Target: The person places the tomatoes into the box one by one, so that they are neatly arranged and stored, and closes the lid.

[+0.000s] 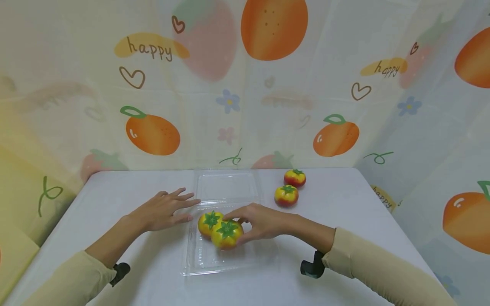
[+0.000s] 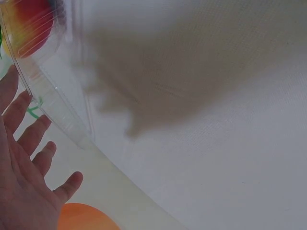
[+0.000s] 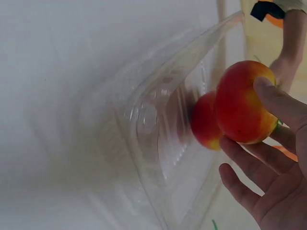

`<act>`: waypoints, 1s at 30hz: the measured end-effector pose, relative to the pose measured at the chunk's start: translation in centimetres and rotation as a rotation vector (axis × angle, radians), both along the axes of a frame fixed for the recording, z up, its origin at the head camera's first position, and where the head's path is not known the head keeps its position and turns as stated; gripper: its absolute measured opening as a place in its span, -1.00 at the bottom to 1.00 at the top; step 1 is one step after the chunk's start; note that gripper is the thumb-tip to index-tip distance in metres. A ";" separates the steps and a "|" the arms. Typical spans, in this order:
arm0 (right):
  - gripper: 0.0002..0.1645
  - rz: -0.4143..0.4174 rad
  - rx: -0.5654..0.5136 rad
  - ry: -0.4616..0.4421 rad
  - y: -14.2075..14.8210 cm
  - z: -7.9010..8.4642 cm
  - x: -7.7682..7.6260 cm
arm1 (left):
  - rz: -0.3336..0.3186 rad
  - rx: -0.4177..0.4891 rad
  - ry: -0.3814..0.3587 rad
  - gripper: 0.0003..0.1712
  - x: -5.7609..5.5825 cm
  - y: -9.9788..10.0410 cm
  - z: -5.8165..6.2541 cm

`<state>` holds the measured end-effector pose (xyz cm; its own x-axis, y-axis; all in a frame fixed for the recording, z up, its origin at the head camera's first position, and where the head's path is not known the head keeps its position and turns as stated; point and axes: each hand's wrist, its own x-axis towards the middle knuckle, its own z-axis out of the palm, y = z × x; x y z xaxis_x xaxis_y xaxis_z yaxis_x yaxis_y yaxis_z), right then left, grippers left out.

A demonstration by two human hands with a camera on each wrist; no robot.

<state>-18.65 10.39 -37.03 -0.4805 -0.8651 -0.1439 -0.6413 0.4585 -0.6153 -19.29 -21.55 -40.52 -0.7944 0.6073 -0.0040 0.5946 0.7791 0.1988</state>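
A clear plastic clamshell box [image 1: 245, 261] lies opened flat on the table, its lid [image 1: 227, 187] on the far side. My right hand [image 1: 266, 221] holds a red-and-yellow tomato [image 1: 227, 236] with a green star-shaped top, thumb on one side and fingers on the other. In the right wrist view this tomato [image 3: 242, 103] is above the box's base, partly in front of a second tomato [image 3: 204, 120]. That second tomato [image 1: 206, 223] sits inside the base. My left hand [image 1: 162, 212] is at the box's left edge, fingers spread and holding nothing; whether it touches the plastic is unclear.
Two more tomatoes stand on the white table [image 1: 325, 191] right of the lid, one nearer [image 1: 286, 196] and one farther [image 1: 294, 178]. A fruit-printed cloth [image 1: 268, 127] hangs behind the table and along its sides. Dark straps [image 1: 314, 265] circle both wrists.
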 end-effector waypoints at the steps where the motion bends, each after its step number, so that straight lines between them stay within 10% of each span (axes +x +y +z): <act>1: -0.28 0.011 0.002 0.004 -0.3 -0.1 0.1 | -0.001 0.001 0.002 -0.40 0.0 0.0 0.0; 30: -0.30 0.140 0.050 0.064 -4.6 -2.8 0.9 | -0.018 0.028 0.008 -0.40 0.0 -0.3 -0.4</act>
